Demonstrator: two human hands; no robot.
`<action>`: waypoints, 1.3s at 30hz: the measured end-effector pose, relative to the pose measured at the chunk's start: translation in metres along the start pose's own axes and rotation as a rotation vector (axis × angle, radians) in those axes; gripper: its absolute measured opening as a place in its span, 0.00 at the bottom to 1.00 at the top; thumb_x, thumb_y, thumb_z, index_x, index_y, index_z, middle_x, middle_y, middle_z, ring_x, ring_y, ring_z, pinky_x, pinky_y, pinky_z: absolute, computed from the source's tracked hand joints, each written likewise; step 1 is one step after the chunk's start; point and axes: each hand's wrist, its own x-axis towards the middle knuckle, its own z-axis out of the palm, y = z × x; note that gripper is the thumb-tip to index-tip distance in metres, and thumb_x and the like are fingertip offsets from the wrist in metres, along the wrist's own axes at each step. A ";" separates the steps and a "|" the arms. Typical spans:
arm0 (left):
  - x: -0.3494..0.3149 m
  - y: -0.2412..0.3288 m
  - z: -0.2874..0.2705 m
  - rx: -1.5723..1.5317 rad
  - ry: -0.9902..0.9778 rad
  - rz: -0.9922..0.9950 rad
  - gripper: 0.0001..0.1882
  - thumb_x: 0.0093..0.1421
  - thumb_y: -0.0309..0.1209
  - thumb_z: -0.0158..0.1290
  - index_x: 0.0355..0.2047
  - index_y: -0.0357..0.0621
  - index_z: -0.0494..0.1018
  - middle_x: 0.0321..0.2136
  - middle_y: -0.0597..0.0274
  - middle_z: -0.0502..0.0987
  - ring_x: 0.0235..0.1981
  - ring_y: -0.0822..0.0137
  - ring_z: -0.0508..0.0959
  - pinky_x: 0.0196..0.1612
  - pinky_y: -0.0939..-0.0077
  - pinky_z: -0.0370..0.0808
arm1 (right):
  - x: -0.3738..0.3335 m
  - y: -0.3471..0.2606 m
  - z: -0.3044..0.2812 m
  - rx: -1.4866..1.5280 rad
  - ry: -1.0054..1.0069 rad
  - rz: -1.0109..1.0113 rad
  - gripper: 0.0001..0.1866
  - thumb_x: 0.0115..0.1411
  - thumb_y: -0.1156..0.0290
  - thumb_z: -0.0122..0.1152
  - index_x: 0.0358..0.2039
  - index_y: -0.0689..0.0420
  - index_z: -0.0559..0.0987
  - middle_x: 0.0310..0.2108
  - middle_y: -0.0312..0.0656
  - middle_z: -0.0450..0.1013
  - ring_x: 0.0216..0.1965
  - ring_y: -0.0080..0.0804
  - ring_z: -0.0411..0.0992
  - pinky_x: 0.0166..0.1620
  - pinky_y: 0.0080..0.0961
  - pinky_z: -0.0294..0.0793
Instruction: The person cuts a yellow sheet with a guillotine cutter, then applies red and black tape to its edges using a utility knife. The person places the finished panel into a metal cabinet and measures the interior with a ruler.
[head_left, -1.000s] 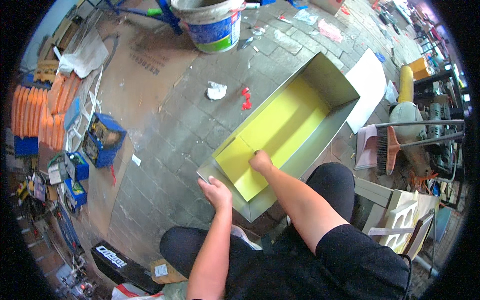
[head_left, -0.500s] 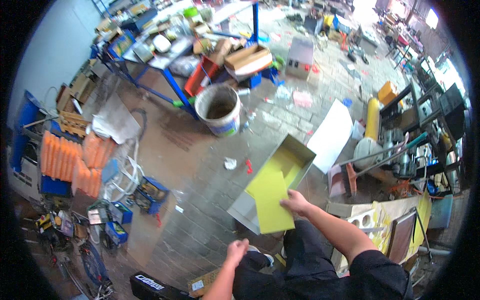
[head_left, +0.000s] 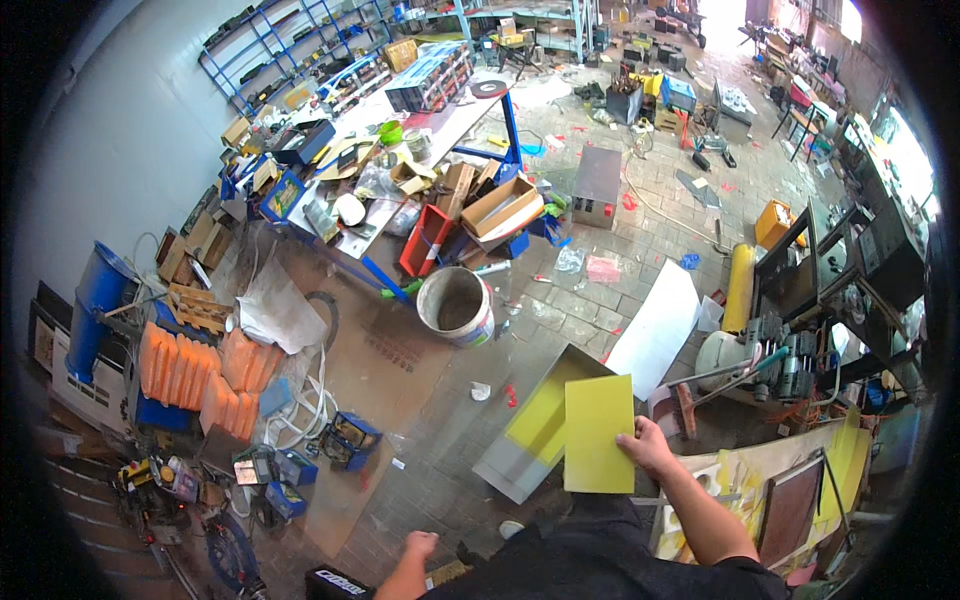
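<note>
My right hand [head_left: 648,445] grips the right edge of a flat yellow-green sheet [head_left: 598,432], thumb on its face. The sheet is upright in front of an open grey box [head_left: 510,478] and covers part of it. Another yellow-green sheet or lining [head_left: 530,418] shows inside the box, which rests on the floor. Low in the view, my left hand [head_left: 420,543] is apart from the box with its fingers curled in. Nothing shows in that hand.
A dirty white bucket [head_left: 455,305] stands ahead, beside a cluttered blue-framed table [head_left: 375,272]. A white sheet [head_left: 655,325] lies beyond the box. Long-handled tools [head_left: 725,378] and a bench [head_left: 740,470] are at right. Orange packs [head_left: 178,365] and a blue-cased device [head_left: 350,440] sit at left.
The yellow-green sheet has come up and to the right, away from the box, in my right hand. My left hand has drawn lower and leftward. The head view has tilted up, showing more of the room.
</note>
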 end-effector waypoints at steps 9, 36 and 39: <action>-0.024 0.235 -0.079 -0.644 -0.128 0.226 0.12 0.69 0.35 0.59 0.46 0.42 0.76 0.31 0.67 0.79 0.27 0.74 0.78 0.27 0.77 0.75 | 0.069 -0.147 -0.079 0.367 0.101 -0.038 0.22 0.65 0.76 0.63 0.58 0.70 0.74 0.48 0.49 0.80 0.47 0.32 0.79 0.50 0.29 0.79; 0.305 0.983 -0.248 -0.374 -0.301 0.579 0.09 0.69 0.33 0.56 0.41 0.38 0.78 0.28 0.65 0.80 0.24 0.73 0.76 0.29 0.76 0.74 | 0.410 -0.417 -0.263 0.510 0.634 -0.163 0.17 0.66 0.75 0.64 0.53 0.66 0.74 0.46 0.44 0.79 0.45 0.29 0.78 0.52 0.28 0.76; 0.278 1.098 -0.257 -0.454 -0.249 0.658 0.09 0.71 0.32 0.54 0.46 0.40 0.75 0.29 0.68 0.77 0.24 0.78 0.74 0.24 0.83 0.69 | 0.451 -0.448 -0.289 0.495 0.635 -0.155 0.17 0.66 0.76 0.64 0.53 0.67 0.74 0.46 0.43 0.79 0.46 0.29 0.78 0.53 0.28 0.76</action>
